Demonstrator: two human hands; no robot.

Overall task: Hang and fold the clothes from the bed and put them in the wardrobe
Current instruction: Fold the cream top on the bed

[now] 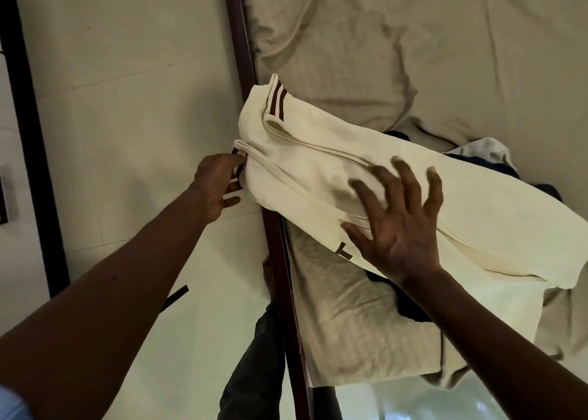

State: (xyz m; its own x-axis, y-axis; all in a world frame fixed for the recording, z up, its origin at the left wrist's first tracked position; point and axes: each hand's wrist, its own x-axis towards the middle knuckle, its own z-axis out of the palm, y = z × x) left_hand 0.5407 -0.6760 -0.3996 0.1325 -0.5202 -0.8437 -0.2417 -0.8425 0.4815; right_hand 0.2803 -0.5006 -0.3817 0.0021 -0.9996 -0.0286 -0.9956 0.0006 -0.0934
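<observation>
Cream garment (318,171) with maroon stripes draped over the bed's (413,53) left edge, one dark printed letter readable — "T", left hand (216,184) pinching its striped end, right hand (397,216) spread open over the cloth.

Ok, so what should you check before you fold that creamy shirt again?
1. Left hand holds the striped cuff: ok, its fingers pinch it.
2. Right hand pressing the cream shirt flat: ok, fingers spread.
3. Shirt all on the bed: not ok, one end sticks past the bed frame.
4. Nothing underneath: not ok, dark clothes lie under it.
5. Far end lying smooth: cannot tell, it runs out of the picture.
</observation>
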